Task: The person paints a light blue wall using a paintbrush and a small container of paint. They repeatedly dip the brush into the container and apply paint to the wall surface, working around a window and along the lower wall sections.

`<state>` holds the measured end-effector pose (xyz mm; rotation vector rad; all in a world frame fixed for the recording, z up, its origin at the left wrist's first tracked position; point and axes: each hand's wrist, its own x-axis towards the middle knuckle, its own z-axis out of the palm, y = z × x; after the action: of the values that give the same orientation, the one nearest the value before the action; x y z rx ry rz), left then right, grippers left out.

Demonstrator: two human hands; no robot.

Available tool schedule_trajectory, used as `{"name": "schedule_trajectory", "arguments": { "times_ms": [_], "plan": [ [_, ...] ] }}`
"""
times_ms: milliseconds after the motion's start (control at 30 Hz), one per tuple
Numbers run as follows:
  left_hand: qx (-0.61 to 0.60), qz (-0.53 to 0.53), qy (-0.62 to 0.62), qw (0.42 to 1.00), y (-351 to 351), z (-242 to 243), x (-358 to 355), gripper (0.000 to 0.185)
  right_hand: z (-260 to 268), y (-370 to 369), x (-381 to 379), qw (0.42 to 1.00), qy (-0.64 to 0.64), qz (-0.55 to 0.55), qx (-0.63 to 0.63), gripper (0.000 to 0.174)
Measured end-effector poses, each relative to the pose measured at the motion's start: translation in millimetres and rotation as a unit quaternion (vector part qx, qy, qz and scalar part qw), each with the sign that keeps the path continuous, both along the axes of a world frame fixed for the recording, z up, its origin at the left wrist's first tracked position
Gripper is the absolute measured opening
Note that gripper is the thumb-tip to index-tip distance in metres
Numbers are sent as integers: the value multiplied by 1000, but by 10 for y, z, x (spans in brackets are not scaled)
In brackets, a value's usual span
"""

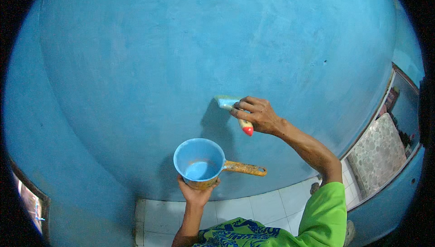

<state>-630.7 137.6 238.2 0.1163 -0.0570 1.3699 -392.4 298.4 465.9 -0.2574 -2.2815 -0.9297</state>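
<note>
My right hand grips a paintbrush with a pale handle and a red tip. The brush's head, coated in light blue paint, is at the blue wall, its bristles pointing up and left. Lower and to the left, my left hand holds a plastic dipper from beneath. Light blue paint lies in the bottom of the dipper, and its paint-smeared, yellow-brown handle points right. The wall has patchy blue paint and a small dark hole at the right.
White floor tiles run along the wall's foot. At the right, a doorway opens on another space with a grey patterned panel or mat. A framed opening stands at the lower left.
</note>
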Motion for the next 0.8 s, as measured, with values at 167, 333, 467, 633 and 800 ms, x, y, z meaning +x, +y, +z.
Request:
{"name": "schedule_trajectory", "arguments": {
  "times_ms": [167,333,467,633,800],
  "plan": [
    [-27,-1,3,1000,-8,-23,1,77,1255,307,453,971,206,86,-86,16],
    [-56,4,-19,998,-46,-15,20,77,2416,456,515,943,252,-24,218,17],
    [-66,9,-10,998,-95,54,25,77,1724,275,-26,939,72,-115,316,21],
    [-40,17,-18,999,-150,129,60,75,284,-94,-202,990,-120,37,65,19],
    [-46,31,-23,998,-173,151,59,73,1487,225,-157,992,96,-12,-76,15]
  ]
}}
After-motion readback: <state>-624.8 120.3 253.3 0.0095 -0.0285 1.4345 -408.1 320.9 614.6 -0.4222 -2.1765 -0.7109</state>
